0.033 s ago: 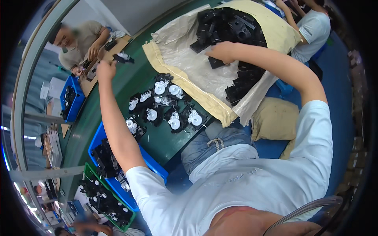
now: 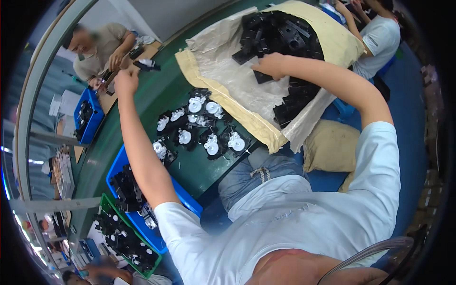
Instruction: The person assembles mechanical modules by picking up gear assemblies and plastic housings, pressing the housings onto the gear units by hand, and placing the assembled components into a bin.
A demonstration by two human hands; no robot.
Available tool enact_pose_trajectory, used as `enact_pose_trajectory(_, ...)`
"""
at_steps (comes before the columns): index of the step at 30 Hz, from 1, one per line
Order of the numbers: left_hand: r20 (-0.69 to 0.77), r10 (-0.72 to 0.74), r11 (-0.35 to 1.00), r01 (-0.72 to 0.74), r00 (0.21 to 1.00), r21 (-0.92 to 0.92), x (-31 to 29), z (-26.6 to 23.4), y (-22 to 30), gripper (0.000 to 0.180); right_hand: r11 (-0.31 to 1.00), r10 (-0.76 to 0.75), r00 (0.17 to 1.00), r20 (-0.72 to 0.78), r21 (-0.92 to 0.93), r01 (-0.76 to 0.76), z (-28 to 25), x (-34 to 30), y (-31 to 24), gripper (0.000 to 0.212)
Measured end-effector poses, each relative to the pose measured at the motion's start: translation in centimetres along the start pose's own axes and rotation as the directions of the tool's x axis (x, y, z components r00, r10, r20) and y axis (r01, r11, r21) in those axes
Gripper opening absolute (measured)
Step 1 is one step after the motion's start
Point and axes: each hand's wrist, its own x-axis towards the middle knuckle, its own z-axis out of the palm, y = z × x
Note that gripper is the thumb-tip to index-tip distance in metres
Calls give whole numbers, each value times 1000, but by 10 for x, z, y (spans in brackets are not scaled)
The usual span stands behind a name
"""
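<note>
My left hand (image 2: 126, 82) reaches out over the far left side of the green table, fingers closed. At its fingertips is a small black plastic assembly with a whitish piece (image 2: 147, 64). Over the open woven sack (image 2: 213, 66), my right hand (image 2: 271, 65) has its fingers bent down around a black rectangular plastic part (image 2: 262, 77); the fingertips are partly hidden. Deeper in the sack lies a heap of similar black parts (image 2: 289, 35). Between my arms, several black assemblies with white gears (image 2: 195, 104) are grouped on the table.
Below my left forearm stands a blue bin (image 2: 187, 202) of black parts, beside a green crate (image 2: 156, 270) of similar pieces. Another blue bin (image 2: 97, 114) is near a co-worker (image 2: 102, 45) across the table. A second person (image 2: 380, 42) sits at the far right. A tan sack (image 2: 331, 145) lies beside my lap.
My left hand and the assembly at its fingertips have shifted slightly away, toward the co-worker's side. My right hand stays over the same part in the sack. The whole view has shifted a little.
</note>
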Motion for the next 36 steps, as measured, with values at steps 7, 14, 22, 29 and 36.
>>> enact_pose_trajectory(7, -426, -378, 896, 209, 822, -391, -102, -87, 25, 30, 996, 88, 992, 89, 20, -90, 7, 22, -12, 44)
enact_pose_trajectory(14, -413, -603, 598, 43, 683, -801, -232, -78, 104, 27, 917, -175, 983, -60, 353, 185, 29, 20, -25, 37)
enact_pose_trajectory(22, -229, -730, 62, -271, 644, -960, -286, -21, 132, 23, 872, -329, 927, 183, 435, 223, 9, 9, -24, 77)
enact_pose_trajectory(29, -204, -706, -59, -343, 678, -937, -304, 0, 153, 23, 859, 60, 918, -391, 489, 153, -77, -34, -21, 26)
enact_pose_trajectory(36, -200, -537, -303, -409, 819, -861, -308, 10, 147, 21, -213, 447, 791, -418, 809, 548, -75, -112, -90, 31)
